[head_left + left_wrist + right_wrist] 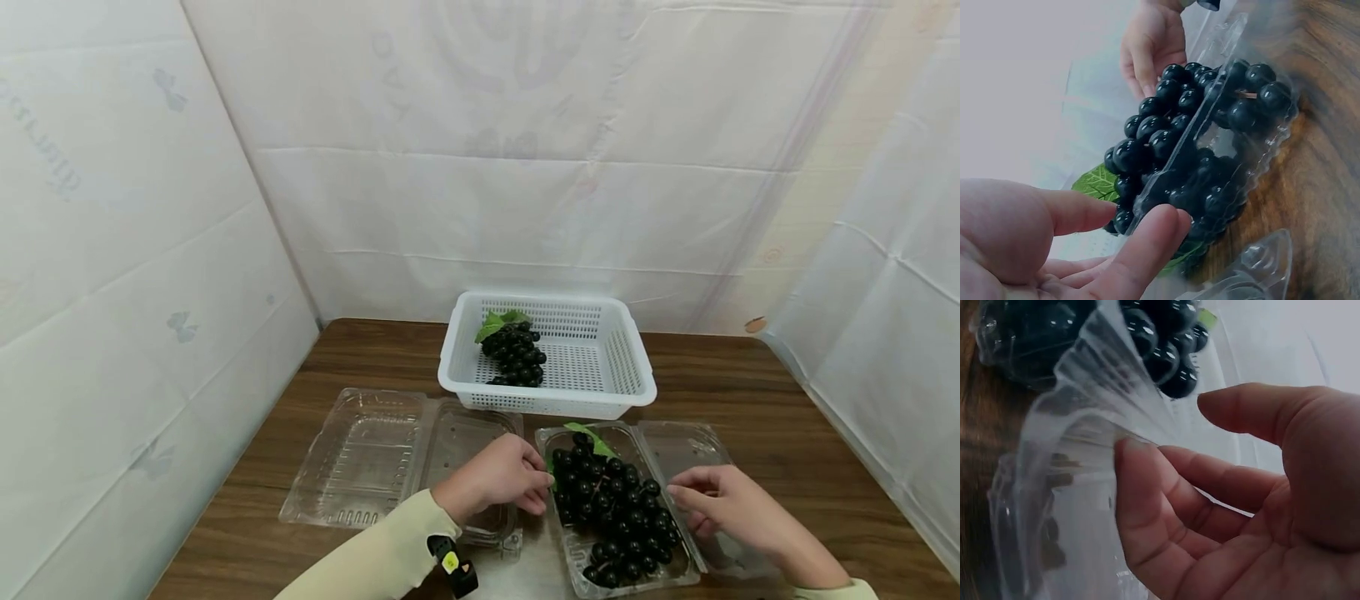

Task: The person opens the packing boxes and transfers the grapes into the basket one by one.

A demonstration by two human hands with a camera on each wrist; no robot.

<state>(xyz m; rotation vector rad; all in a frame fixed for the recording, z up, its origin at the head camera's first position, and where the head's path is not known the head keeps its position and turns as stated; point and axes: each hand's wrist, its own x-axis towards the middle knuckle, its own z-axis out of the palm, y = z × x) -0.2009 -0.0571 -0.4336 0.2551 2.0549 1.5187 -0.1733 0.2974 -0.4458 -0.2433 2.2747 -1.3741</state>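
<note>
A bunch of dark grapes (615, 508) with a green leaf (592, 437) lies in a clear plastic clamshell box (581, 575), whose lid (686, 442) is folded out to the right. At the box's left edge is my left hand (504, 477); its thumb and fingers stand apart near the rim in the left wrist view. My right hand (731, 508) is at the fold between box and lid. In the right wrist view its fingers (1138, 487) touch the clear plastic from below while the thumb stays off it.
Behind the box stands a white perforated basket (600, 400) holding another grape bunch (517, 354) with a leaf. To the left an unfolded clear clamshell (360, 467) lies on the brown wooden table (247, 500), partly under my left forearm. White sheeting (480, 200) encloses the table.
</note>
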